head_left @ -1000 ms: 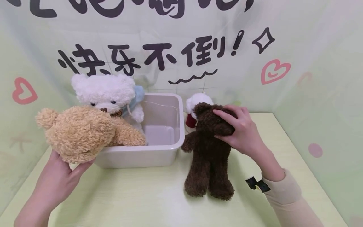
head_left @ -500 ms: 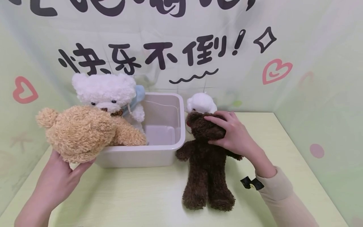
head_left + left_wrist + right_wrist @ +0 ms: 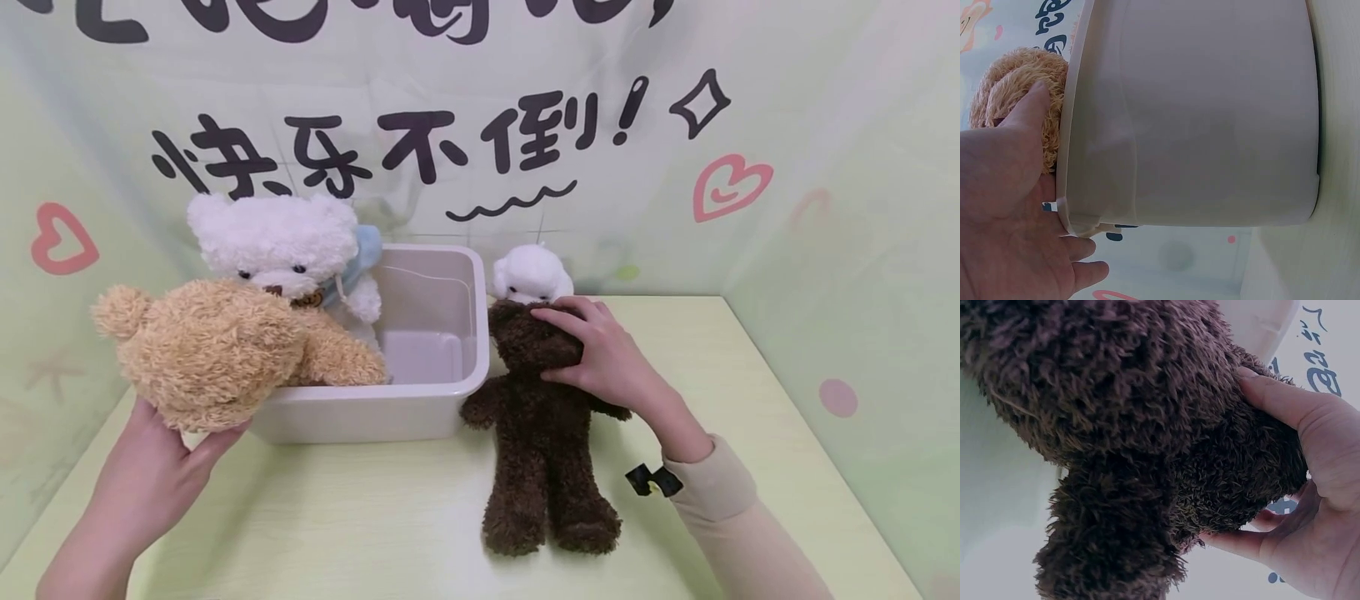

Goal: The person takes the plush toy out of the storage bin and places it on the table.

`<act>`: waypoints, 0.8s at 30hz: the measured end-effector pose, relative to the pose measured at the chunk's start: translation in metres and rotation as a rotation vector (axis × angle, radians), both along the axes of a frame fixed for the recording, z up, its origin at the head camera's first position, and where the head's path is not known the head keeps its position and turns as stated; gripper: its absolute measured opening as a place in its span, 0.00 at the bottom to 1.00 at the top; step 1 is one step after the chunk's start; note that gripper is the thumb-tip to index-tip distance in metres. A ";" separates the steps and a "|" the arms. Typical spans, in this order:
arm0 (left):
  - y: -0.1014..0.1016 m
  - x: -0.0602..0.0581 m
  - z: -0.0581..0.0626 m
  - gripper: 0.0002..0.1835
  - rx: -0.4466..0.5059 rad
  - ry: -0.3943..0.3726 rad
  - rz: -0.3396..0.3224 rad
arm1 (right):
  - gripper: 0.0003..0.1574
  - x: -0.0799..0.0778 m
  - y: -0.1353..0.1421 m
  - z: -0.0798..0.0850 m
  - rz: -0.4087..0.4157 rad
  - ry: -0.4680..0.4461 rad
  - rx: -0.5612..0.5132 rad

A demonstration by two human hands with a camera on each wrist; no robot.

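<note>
A tan shaggy teddy bear [image 3: 210,354] leans at the front left of a light grey plastic bin [image 3: 367,414], one arm over the rim. My left hand [image 3: 153,483] holds its head from below; in the left wrist view the thumb [image 3: 1029,112] lies against the fur and two fingers stretch past the bin's corner. My right hand [image 3: 607,358] grips a dark brown teddy bear [image 3: 540,425] by the head, thumb on one side and fingers on the other. The brown bear faces away beside the bin, its legs hanging toward the table.
A white teddy bear [image 3: 273,237] with a blue hood sits inside the bin on the left. A small white plush toy [image 3: 534,271] stands behind the brown bear, mostly hidden. Printed cloth [image 3: 630,225] walls close in the pale table [image 3: 352,517].
My right hand has moved left and slightly lower with the brown bear, uncovering more of the small white toy's head. My left hand and the tan bear have stayed in place.
</note>
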State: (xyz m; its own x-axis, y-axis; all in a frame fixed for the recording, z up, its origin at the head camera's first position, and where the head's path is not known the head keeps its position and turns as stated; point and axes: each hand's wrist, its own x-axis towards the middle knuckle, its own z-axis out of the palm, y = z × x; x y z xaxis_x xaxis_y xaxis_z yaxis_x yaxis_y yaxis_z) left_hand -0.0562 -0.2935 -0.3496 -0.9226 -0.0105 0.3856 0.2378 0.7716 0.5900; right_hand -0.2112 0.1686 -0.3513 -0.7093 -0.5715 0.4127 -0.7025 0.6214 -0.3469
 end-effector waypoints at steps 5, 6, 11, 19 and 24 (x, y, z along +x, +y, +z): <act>0.001 0.000 0.001 0.47 0.005 -0.002 0.001 | 0.50 -0.002 -0.002 -0.002 0.009 -0.027 -0.003; 0.001 0.000 0.002 0.47 0.006 -0.002 0.002 | 0.49 -0.002 -0.002 -0.002 0.008 -0.029 -0.001; 0.002 0.000 0.003 0.47 0.009 -0.004 0.010 | 0.48 -0.002 -0.004 -0.003 -0.004 -0.009 -0.005; 0.001 0.000 0.002 0.47 0.004 0.002 0.005 | 0.49 0.001 -0.004 0.001 -0.044 -0.056 0.043; 0.000 -0.001 0.002 0.47 0.008 0.008 -0.002 | 0.50 0.006 -0.003 0.009 -0.065 -0.127 0.103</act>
State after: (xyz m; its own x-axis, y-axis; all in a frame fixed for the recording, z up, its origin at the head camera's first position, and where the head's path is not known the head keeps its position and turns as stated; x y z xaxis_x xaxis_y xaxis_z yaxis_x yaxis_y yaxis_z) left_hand -0.0570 -0.2931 -0.3473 -0.9196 -0.0120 0.3926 0.2436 0.7665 0.5943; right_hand -0.2054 0.1654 -0.3426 -0.7891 -0.5569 0.2591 -0.6139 0.7011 -0.3628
